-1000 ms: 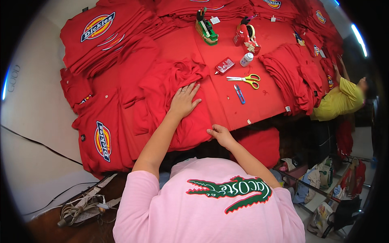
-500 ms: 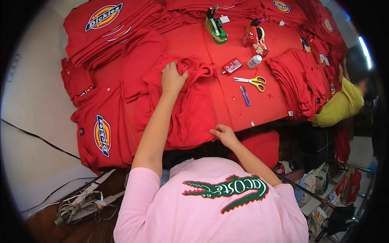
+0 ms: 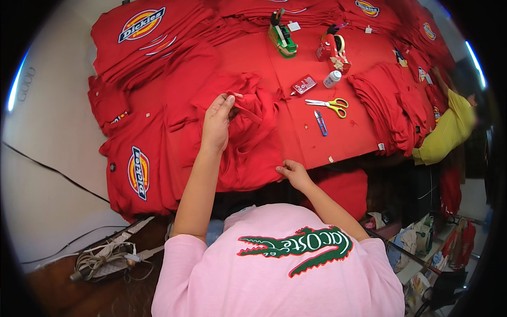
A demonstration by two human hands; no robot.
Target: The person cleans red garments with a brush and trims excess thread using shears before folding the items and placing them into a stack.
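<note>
A loose, crumpled red T-shirt [image 3: 245, 158] lies in front of me at the near edge of the red-covered table [image 3: 309, 149]. My left hand [image 3: 217, 120] pinches a narrow band of it, which looks like the collar, between thumb and fingers and holds it slightly raised. At the shirt's near right corner, my right hand [image 3: 293, 173] is closed with thumb and fingertips on the hem. Right of the shirt lie scissors [image 3: 328, 104] with yellow handles and blue thread snips [image 3: 321, 124]. Just beyond are a small red bottle [image 3: 303, 85] and a white bottle [image 3: 332, 79].
Folded red shirts are stacked at the far left [image 3: 127, 53], near left [image 3: 119, 174] and right [image 3: 388, 105]. A green tape dispenser [image 3: 284, 42] and a red one [image 3: 327, 50] stand toward the back. A person in a yellow top [image 3: 449, 129] works at the right.
My left hand has turned from lying over the bunched cloth to pinching and lifting its band. My right hand stays at the hem. The whole view has shifted slightly.
</note>
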